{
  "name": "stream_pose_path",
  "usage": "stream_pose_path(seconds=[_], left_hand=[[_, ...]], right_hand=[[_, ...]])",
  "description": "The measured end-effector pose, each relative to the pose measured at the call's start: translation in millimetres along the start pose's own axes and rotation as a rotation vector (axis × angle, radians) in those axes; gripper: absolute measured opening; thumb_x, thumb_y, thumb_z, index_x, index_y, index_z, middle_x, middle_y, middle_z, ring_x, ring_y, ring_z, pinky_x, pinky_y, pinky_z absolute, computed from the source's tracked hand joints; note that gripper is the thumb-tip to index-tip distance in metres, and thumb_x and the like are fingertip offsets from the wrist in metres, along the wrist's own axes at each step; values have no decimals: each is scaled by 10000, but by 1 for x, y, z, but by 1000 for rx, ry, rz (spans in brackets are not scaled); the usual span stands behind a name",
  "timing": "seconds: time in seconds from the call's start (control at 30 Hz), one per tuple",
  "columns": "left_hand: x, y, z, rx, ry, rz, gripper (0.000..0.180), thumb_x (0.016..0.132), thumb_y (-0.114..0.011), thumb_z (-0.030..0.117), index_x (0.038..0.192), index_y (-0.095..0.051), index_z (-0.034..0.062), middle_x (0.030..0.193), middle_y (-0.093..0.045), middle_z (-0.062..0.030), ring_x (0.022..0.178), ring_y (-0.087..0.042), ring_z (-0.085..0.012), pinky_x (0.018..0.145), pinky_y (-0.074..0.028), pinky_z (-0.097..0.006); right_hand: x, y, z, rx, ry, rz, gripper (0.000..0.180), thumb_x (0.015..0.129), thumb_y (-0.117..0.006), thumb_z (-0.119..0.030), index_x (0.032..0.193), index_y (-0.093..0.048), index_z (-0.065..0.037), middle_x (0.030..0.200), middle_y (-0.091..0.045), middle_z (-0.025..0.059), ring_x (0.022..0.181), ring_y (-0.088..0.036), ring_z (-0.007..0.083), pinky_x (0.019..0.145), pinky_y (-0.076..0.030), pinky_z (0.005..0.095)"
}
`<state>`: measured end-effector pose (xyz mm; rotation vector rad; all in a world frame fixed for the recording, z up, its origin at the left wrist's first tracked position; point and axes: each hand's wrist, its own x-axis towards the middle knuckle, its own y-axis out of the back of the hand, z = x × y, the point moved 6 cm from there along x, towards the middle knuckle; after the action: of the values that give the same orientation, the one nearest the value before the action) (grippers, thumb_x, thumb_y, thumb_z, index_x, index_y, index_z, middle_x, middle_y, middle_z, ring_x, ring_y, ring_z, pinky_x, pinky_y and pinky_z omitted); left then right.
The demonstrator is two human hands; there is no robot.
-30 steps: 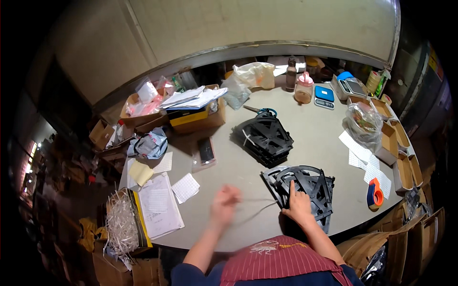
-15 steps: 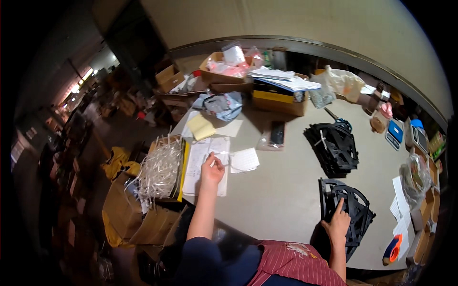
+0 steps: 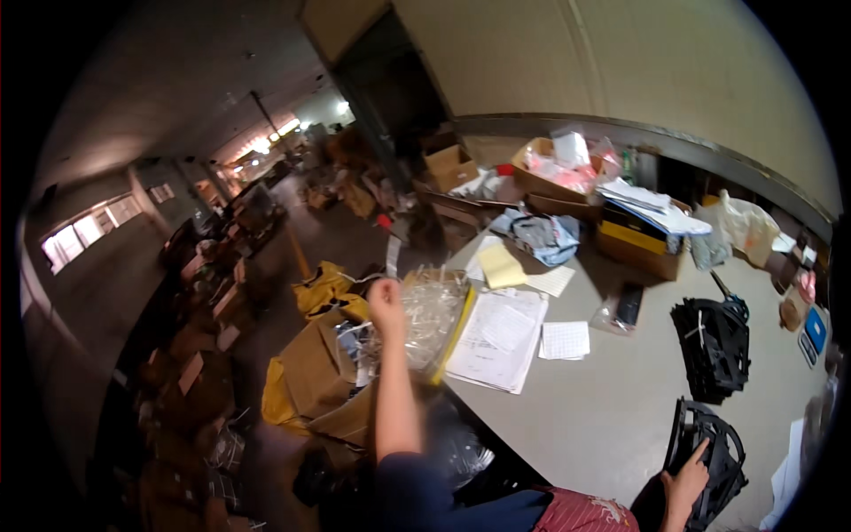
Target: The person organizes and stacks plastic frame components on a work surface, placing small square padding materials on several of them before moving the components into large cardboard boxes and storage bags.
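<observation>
My left hand [image 3: 386, 303] is raised beside a box of thin, clear-white strips [image 3: 433, 317], with its fingers curled closed. A pale strip [image 3: 393, 255] shows just above the fingers; whether they hold it I cannot make out. At the lower right, my right hand [image 3: 688, 484] lies on a stack of black curved plastic frames [image 3: 729, 470], index finger stretched out over it and thumb apart. Farther back lies a second stack of black frames [image 3: 714, 348], with a white tie around it.
Written papers [image 3: 498, 341], a gridded white sheet [image 3: 565, 340] and a yellow pad [image 3: 503, 266] lie on the grey table [image 3: 612, 403]. Left of it stands an open cardboard box [image 3: 310, 372]. A bagged dark phone-like object [image 3: 628, 306] and a file box [image 3: 643, 244] are farther back.
The view has swung left, so the table appears farther right. My left hand has moved left from above the papers to the strip box, its fingers curling closed. My right hand remains on the near stack.
</observation>
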<state>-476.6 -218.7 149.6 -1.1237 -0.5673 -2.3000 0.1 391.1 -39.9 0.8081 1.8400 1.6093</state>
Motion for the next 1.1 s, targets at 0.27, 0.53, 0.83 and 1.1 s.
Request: stream_pose_path(seconds=[0.27, 0.53, 0.83, 1.1], left_hand=[[-120, -12, -14, 1012, 312, -819, 319, 794, -636, 233, 997, -747, 12, 988, -717, -258, 973, -698, -406, 911, -531, -481], [-171, -35, 119, 489, -254, -533, 203, 848, -580, 30, 1009, -702, 18, 1013, -700, -155, 967, -646, -355, 854, -479, -460], [-479, -122, 233, -383, 413, -1556, 367, 944, -622, 118, 1299, -604, 32, 1176, -692, -145, 929, -673, -222, 805, -540, -348], [-530, -136, 377, -915, 1405, -1810, 425, 947, -664, 150, 1292, -518, -50, 1213, -608, -106, 1030, -609, -146, 957, -530, -343]], right_hand=[[0, -9, 12, -14, -4, -23, 1352, 541, -933, -218, 1572, -92, 22, 888, -687, 185, 831, -663, 353, 818, -517, 411], [-17, 24, -10, 92, 98, -101, 1139, 609, -904, -223, 1483, -229, 56, 809, -692, 242, 758, -691, 419, 739, -566, 455], [-55, 39, -27, 164, 358, -31, 986, 799, -782, -402, 1497, -276, 78, 994, -644, 241, 958, -620, 402, 874, -482, 453], [-91, 60, 98, 372, -157, 362, 918, 814, -767, -353, 1483, -299, 67, 1418, -438, 311, 1356, -392, 461, 1153, -277, 527]])
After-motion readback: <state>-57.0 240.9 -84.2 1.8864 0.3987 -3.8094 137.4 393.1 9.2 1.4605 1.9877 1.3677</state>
